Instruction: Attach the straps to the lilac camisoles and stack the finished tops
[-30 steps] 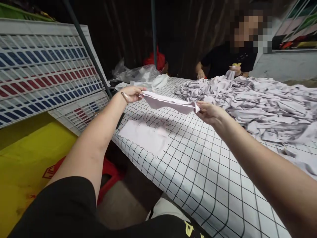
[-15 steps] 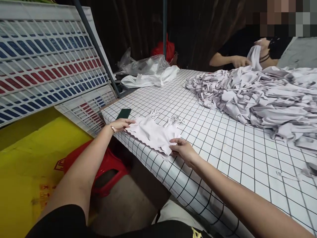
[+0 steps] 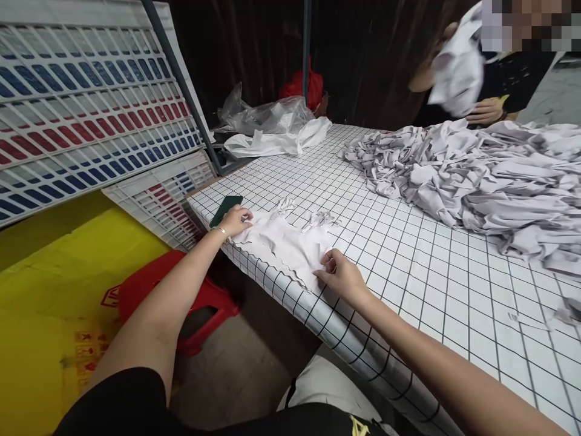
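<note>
Resting my left hand (image 3: 236, 219) on the pale scalloped-edged cloth piece (image 3: 290, 242), centre frame — pinched or flat, I cannot tell, my right hand (image 3: 341, 277) pinching its lower-right corner

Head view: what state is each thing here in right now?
Cloth stack, lying flat at the table edge.
Left hand, open, fingertips on the stack's far corner.
Right hand, fingers curled at the stack's near corner; grip unclear.
Cloth pile, heaped and tangled.
Phone, lying flat beside the left hand.
Plastic bag, crumpled.
Stool, upright on the floor.
</note>
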Demonstrator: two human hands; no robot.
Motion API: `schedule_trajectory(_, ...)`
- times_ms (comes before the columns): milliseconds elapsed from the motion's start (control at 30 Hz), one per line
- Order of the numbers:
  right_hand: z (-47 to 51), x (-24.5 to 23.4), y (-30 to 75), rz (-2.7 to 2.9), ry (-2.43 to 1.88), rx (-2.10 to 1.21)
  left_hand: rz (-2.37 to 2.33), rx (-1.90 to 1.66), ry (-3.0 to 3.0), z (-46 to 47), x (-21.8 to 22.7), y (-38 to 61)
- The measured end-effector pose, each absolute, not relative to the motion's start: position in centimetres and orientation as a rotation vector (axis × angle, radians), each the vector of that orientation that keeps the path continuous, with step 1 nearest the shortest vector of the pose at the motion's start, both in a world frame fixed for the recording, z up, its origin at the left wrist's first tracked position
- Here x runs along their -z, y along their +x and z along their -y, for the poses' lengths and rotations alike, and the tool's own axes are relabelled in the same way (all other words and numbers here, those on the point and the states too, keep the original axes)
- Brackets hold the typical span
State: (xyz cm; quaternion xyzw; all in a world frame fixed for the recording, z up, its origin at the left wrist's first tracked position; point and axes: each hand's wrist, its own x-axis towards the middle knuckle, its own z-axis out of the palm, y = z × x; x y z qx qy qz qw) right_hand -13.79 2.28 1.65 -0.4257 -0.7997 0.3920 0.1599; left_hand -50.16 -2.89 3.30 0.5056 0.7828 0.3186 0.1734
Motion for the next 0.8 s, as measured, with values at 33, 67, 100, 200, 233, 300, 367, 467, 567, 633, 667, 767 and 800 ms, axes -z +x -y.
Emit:
schedule_trajectory(33, -2.1, -1.8, -13.6, 2.372, -1.169, -0.961, -2.219, -0.874, 1.518, 3.4, -3.3, -49.9)
schedule_trajectory(67, -1.9, -1.9, -13.6, 2.441, -1.108, -0.84, -2.2, -0.808, 1.619, 4.1, -3.3, -49.7)
schedule_trajectory(100, -1.6, -1.9, -13.6, 2.502, -1.039, -0.751, -2.171, -0.711, 1.723, 4.8, -3.3, -49.4)
schedule_trajectory(200, -1.0, -1.7, -14.5, 2.676, -0.871, -0.585, -2.1, -0.467, 1.911, 6.6, -2.9, -48.9)
schedule_trajectory(233, -0.9, -1.5, -14.8, 2.714, -0.849, -0.542, -2.097, -0.45, 1.937, 6.9, -2.8, -48.8)
schedule_trajectory(300, -0.8, -1.2, -15.4, 2.751, -0.833, -0.474, -2.094, -0.457, 1.976, 7.1, -2.5, -48.7)
schedule_trajectory(367, -0.9, -1.1, -15.6, 2.755, -0.813, -0.442, -2.1, -0.456, 1.995, 7.0, -2.3, -48.7)
schedule_trajectory(467, -1.1, -1.2, -15.1, 2.724, -0.792, -0.479, -2.128, -0.471, 1.998, 7.0, -2.4, -49.0)
schedule_trajectory(567, -1.6, -1.4, -14.6, 2.737, -0.802, -0.556, -2.092, -0.477, 2.009, 7.3, -2.7, -49.4)
schedule_trajectory(633, -2.5, -1.6, -14.7, 2.706, -0.86, -0.569, -2.102, -0.466, 1.999, 7.3, -2.9, -49.4)
schedule_trajectory(667, -3.1, -1.6, -15.0, 2.649, -0.907, -0.564, -2.132, -0.47, 1.988, 7.2, -3.0, -49.2)
schedule_trajectory(767, -5.5, -1.8, -16.3, 2.506, -1.058, -0.539, -2.235, -0.501, 1.96, 6.6, -3.1, -47.9)
schedule_trajectory(800, -6.4, -1.8, -16.7, 2.532, -1.108, -0.534, -2.219, -0.461, 1.963, 6.4, -3.1, -47.3)
